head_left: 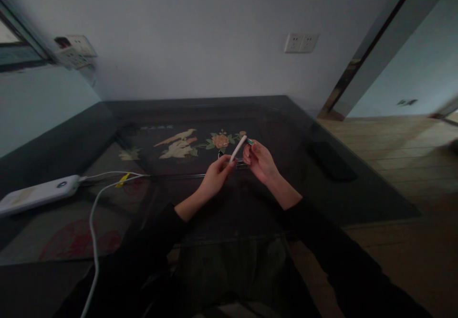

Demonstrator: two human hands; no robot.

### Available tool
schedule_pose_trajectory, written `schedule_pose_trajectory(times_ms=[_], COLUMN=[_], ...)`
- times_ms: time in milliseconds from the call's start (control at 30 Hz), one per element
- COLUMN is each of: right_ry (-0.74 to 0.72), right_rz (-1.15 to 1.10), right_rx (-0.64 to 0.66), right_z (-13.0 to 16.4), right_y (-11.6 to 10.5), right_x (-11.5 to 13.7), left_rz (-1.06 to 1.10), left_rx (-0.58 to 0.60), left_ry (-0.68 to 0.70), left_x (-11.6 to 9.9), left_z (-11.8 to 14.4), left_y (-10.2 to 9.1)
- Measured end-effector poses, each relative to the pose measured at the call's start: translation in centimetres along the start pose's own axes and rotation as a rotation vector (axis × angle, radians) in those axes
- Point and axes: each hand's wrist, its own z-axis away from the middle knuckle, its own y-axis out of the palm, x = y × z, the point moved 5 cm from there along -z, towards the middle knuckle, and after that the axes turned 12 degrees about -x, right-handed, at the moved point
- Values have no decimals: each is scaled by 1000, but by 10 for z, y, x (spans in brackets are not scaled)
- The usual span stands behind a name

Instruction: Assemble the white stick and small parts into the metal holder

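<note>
My left hand point(217, 174) is closed on a slim white rod point(238, 149), which slants up to the right from between its thumb and fingers. What kind of rod it is, I cannot make out. Close to its upper end, my right hand point(260, 159) pinches a small thin green-and-dark piece point(249, 142). Whether that piece joins the rod is too small to tell. Just below the rod, between both hands, shows a small shiny metal thing point(242, 164). Both hands are above the dark glossy table point(229, 213).
A white power bank point(43, 193) lies at the left, with a white cable point(93, 227) carrying a yellow tag point(123, 180). On the right is a flat black phone-like slab point(332, 161). Behind the table, the wall bears a socket plate point(301, 43).
</note>
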Motion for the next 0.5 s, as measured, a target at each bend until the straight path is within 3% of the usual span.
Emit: schedule_pose_trajectory(times_ms=[333, 500], right_ry=[1, 0], right_rz=[3, 17], right_rx=[-15, -20], right_z=[0, 0], right_y=[-3, -2], right_x=[-2, -1], left_rz=[2, -21], left_rx=[80, 44], left_ry=[21, 21], left_x=[-8, -7], left_z=[8, 4], left_y=[9, 5])
